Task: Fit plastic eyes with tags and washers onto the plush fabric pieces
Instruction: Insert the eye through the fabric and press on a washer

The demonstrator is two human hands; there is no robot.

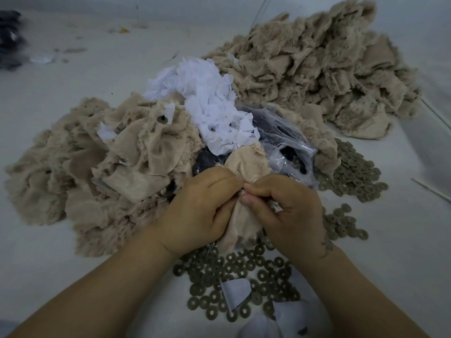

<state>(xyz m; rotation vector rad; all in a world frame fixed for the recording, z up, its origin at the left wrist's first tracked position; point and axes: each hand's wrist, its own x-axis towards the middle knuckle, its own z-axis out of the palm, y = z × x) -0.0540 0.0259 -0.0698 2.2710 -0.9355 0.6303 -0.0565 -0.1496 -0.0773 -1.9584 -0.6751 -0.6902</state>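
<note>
A beige plush fabric piece (244, 164) stands bunched between both hands at the centre of the table. My left hand (200, 211) grips its left side, fingers curled round the cloth. My right hand (288, 211) pinches the fabric at the middle, thumb and forefinger pressed together against the left hand's fingertips. What the pinch covers is hidden. Several grey-green washers (246, 274) lie scattered below the hands and more washers (353, 172) to the right. White tags (210, 103) are heaped behind. A clear plastic bag (288, 147) holds dark eyes.
A pile of plush pieces (105, 162) lies at the left, one showing a fitted eye (162, 119). A bigger beige pile (322, 69) fills the back right. Loose white tags (235, 291) lie near the front edge. Thin white sticks (432, 191) lie at the right.
</note>
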